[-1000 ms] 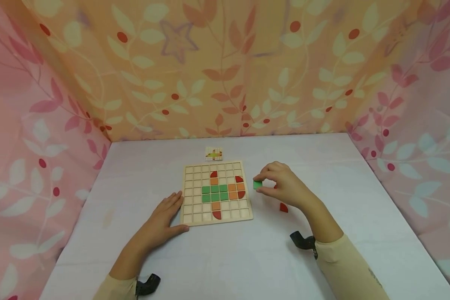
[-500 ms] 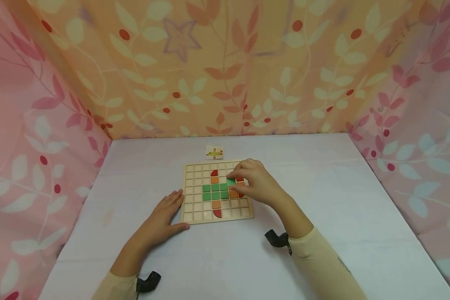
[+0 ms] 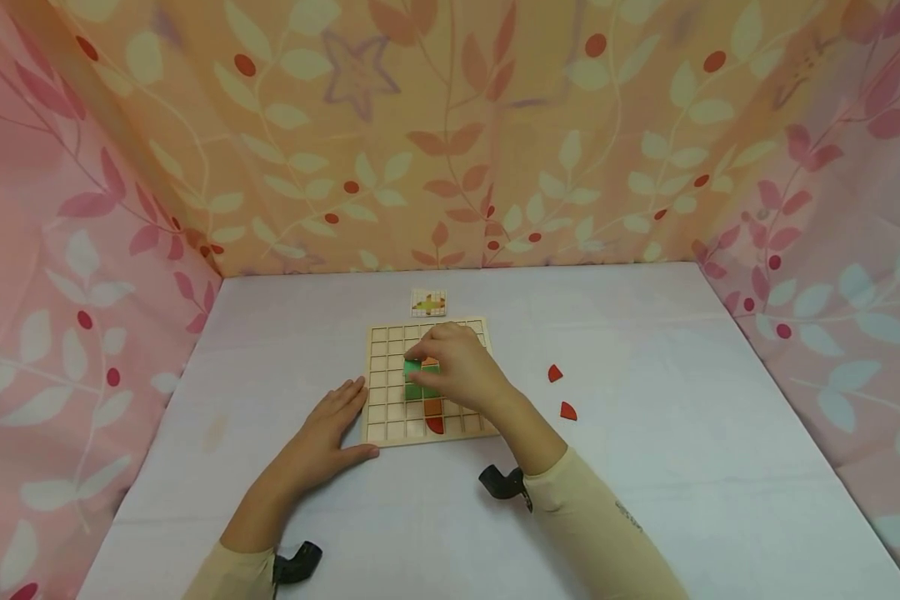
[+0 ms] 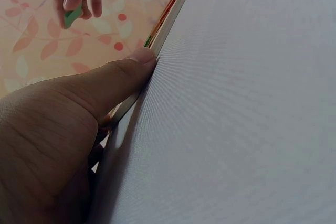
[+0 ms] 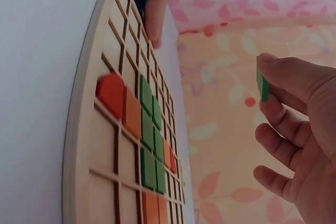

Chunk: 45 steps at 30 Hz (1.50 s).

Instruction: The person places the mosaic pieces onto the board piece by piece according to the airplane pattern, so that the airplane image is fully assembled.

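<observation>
Between thumb and index finger, my right hand pinches a green square tile above the wooden grid board. The other fingers are curled loosely and clear of it. My left hand rests at the board's near left corner, its thumb along the front edge and its fingers by the left edge. In the right wrist view, green tiles fill a block of cells. Orange tiles and a red quarter-round tile sit beside them. In the head view the right hand hides part of this pattern.
Two loose red quarter-round tiles lie on the white tabletop right of the board. A small pattern card lies just behind the board. Floral cloth stands around the table at the back and sides.
My right hand has carried the green tile leftward from the board's right side to over the block of green tiles. My left hand has stayed at the board's corner.
</observation>
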### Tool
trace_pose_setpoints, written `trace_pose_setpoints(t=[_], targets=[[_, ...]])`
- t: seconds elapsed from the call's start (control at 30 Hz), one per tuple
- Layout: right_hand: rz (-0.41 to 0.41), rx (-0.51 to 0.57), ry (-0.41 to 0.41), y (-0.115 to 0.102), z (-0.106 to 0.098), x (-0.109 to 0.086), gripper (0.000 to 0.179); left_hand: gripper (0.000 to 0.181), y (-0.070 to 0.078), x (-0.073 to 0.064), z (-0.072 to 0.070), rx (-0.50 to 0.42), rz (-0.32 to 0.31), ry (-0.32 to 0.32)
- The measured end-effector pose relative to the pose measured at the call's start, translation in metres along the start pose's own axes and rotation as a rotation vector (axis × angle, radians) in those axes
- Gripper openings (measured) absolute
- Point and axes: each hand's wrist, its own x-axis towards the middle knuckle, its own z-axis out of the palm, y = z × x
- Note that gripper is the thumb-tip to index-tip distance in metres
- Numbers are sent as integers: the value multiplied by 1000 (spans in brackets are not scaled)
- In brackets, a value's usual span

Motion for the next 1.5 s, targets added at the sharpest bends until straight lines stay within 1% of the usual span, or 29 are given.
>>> trace_pose_setpoints(t=[0.13,0.3,0.47,0.6,0.9,1.07,1.33,1.5], targets=[[-6,-31,-34,-10,11,7,29,102,-1,0,-1,4,-15,-20],[0,-32,-39,-16,27,8,29,102,-2,-1,-1,0,-10,-23],[13,-66,-51,-14,47,4,29,102,-2,-4,1,-1,-13,-36],[26,-73,-57,-10,58,3,30,102,-3,-4,3,4,-11,-37],[47,-92,-33,-6,67,4,30,103,-3,-1,1,17,-12,-39],[34,-120,-22,-3,70,5,29,103,-4,0,1,24,-8,-31],[20,-149,-28,4,75,7,29,102,-3,0,-1,11,-16,-28],[3,-177,-28,6,80,7,27,102,-3,0,1,12,3,-7]])
